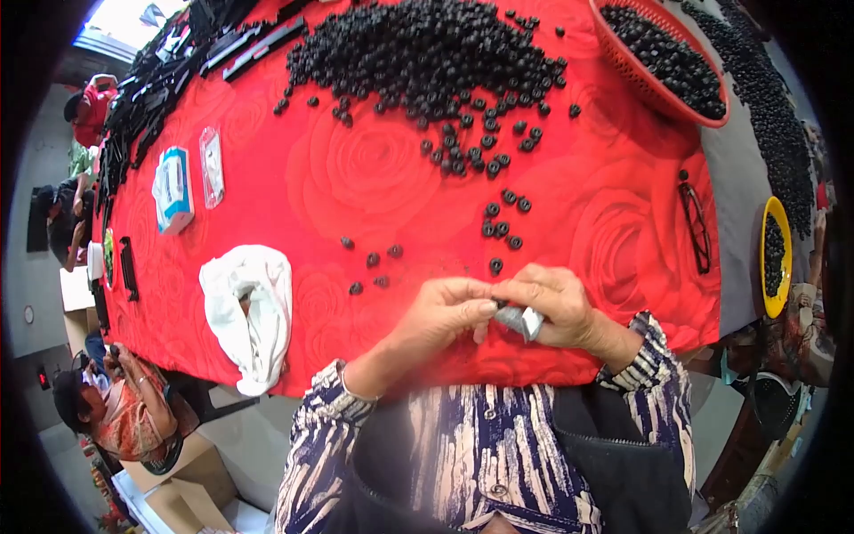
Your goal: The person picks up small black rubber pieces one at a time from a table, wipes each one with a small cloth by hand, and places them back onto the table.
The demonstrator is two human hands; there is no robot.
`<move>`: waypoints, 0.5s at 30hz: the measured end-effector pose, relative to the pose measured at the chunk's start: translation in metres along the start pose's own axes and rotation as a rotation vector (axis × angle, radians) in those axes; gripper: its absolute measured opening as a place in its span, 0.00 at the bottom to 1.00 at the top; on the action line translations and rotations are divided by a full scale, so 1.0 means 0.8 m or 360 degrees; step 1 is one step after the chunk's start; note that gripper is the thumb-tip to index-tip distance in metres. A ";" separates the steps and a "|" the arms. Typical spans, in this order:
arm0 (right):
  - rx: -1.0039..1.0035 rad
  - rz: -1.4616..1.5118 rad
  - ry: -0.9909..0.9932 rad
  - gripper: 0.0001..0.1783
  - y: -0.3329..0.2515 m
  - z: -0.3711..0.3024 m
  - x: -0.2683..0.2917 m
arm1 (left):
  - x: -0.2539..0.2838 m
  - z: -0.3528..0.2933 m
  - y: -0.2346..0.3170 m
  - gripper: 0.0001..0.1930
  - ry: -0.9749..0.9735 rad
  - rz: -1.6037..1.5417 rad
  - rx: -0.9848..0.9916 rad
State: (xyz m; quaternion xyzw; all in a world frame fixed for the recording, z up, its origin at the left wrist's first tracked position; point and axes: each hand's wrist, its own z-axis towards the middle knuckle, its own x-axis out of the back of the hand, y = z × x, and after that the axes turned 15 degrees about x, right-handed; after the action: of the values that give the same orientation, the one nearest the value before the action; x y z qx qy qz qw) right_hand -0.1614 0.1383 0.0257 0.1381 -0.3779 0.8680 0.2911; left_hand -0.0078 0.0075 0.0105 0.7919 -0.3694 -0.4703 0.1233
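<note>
Both hands meet close to my body, over the near edge of the red table. My right hand [559, 304] is closed around a small grey tool with a flat, shiny end [516, 320]; its exact kind is unclear. Fingertips of my left hand [438, 313] pinch right beside it, and whatever they hold is hidden. Just beyond my hands lies a short trail of small round black parts with holes [495, 265]. A few more black parts [373, 259] lie scattered to the left of them.
A large heap of black parts [427, 58] covers the far middle. A red basket [656, 105] and a yellow basket [767, 276] of parts stand right, near eyeglasses [696, 227]. Left are a white cloth [267, 311], a blue-white box [175, 191] and black strips [147, 116]. Other people sit left.
</note>
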 end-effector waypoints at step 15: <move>-0.0942 0.1570 0.0669 0.16 -0.042 0.023 0.024 | 0.007 0.004 -0.009 0.11 -0.0120 -0.0284 -0.0098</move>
State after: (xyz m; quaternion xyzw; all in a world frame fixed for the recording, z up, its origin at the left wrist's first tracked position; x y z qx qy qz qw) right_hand -0.1559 0.1512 0.0666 -0.3139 -0.5568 0.7674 -0.0508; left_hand -0.0050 0.0091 0.0011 0.7993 -0.2869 -0.5200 0.0912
